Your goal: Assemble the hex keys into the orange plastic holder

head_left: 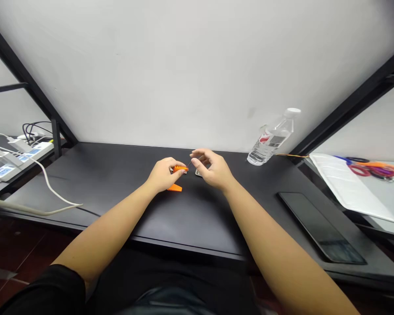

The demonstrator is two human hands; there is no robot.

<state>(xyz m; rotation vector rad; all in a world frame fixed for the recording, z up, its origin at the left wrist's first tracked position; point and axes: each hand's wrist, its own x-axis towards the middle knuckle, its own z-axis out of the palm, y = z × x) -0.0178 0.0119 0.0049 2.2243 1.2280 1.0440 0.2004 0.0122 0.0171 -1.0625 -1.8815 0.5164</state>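
My left hand [164, 174] is closed around a small orange plastic piece [181, 168] with a row of holes or notches along it. Below that hand, on the black table, shows another orange part [175, 188]; whether the two are joined is hidden. My right hand [213, 168] is curled just to the right, thumb near the fingertips. From its fingertips a thin reddish wire-like strand [189, 163] runs toward the orange piece. Partly covered by my right hand, a small metallic item [198, 173] lies on the table.
A clear water bottle [271, 139] with a white cap stands at the back right. On the right lies a dark tablet [320, 227]. Beyond it are a white padded envelope [351, 186] and coloured wire coils [374, 169]. A power strip [22, 159] and cables sit at left.
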